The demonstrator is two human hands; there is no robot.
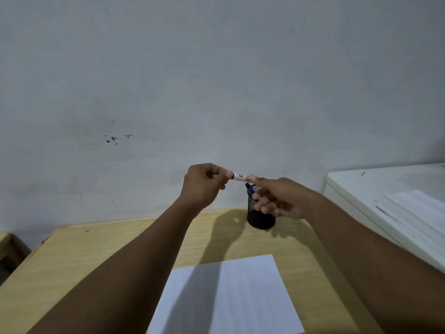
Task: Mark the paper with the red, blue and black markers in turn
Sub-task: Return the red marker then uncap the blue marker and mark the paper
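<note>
1. Both hands are raised above the far edge of the wooden table (101,256), holding one marker (240,177) between them. Its white barrel carries red print, and a red cap end shows at the left fingertips, so this is most likely the red marker.
2. The left hand (204,185) is curled nearly closed, thumb and fingertips pinched on the red end of the marker.
3. The right hand (279,201) grips the other end of the barrel with thumb and forefinger; its remaining fingers hang loosely curled below, holding nothing else that can be seen.
4. The marker's long axis runs almost level, left to right, tilting slightly down toward the right hand. The cap end points at the left hand, so pulling the hands apart along that line would probably uncap it.
5. Just behind the right fingers, a black mesh pen cup (261,216) stands near the table's far edge, with a blue marker (250,189) sticking up out of it. No black marker can be made out.
6. The white paper (231,297) lies flat at the near edge, well below both hands and unmarked as far as can be seen.
7. A stack of white sheets (414,213) rests on a white surface (356,184) at the right.
</note>
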